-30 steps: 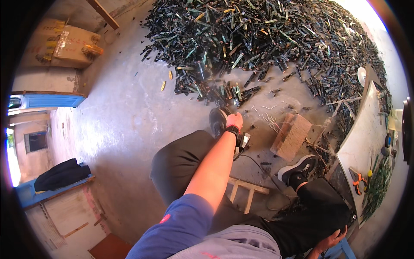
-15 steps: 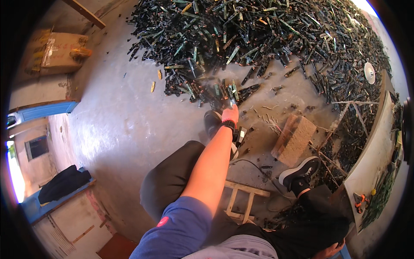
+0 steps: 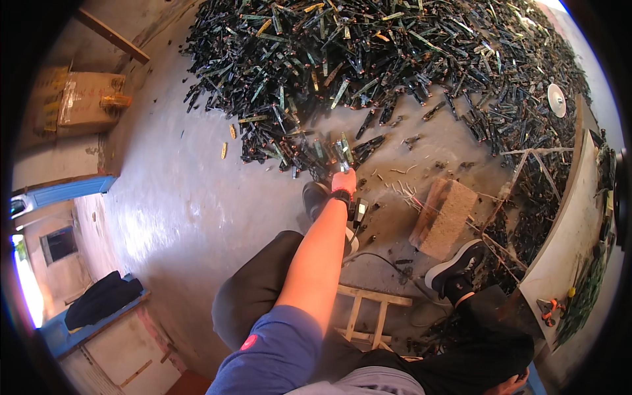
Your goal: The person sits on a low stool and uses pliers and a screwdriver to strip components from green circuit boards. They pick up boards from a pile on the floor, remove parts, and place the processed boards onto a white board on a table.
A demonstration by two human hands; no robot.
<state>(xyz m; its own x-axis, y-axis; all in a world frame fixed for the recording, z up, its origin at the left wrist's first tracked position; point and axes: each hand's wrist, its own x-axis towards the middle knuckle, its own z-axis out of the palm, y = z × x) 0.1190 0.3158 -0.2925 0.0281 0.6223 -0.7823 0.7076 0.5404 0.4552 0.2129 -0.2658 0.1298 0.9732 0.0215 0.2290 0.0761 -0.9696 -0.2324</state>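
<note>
Since the strip pile (image 3: 309, 79) lies low on the floor (image 3: 164, 171), left arm (image 3: 315, 270): stretched out nearly straight over the left knee (image 3: 257, 283), probably to get reach without standing
Left hand (image 3: 344, 181): at the pile's near edge, just past the left shoe (image 3: 315, 199); grip looks narrow, fingers bunched at the near end of a light strip (image 3: 343, 153); can't tell if it's pinched or only touched
Light strip: at the pile's near edge, among other loose strips, long axis pointing roughly away from the person, so its near end faces the fingers
Right hand (image 3: 512, 384): low by the right leg (image 3: 500, 336), partly cut off by the picture rim; can't tell its grip, maybe just bracing
Brick (image 3: 444, 217): on the floor right of the left hand, well apart from it; its near edge limits sideways room there
Cable (image 3: 388, 261): loops over the floor between wooden frame (image 3: 384, 299) and brick, looks like a snag risk for a low sweep
Table (image 3: 559, 250): edge runs along the right side; pliers (image 3: 548, 311) near its closest end, green strips (image 3: 586, 289) beyond, likely parked within right-hand reach
Open room: widest on the floor left of the pile's left edge, past two small yellow pieces (image 3: 224, 150); tightest between brick, right shoe (image 3: 454, 266) and table edge
</note>
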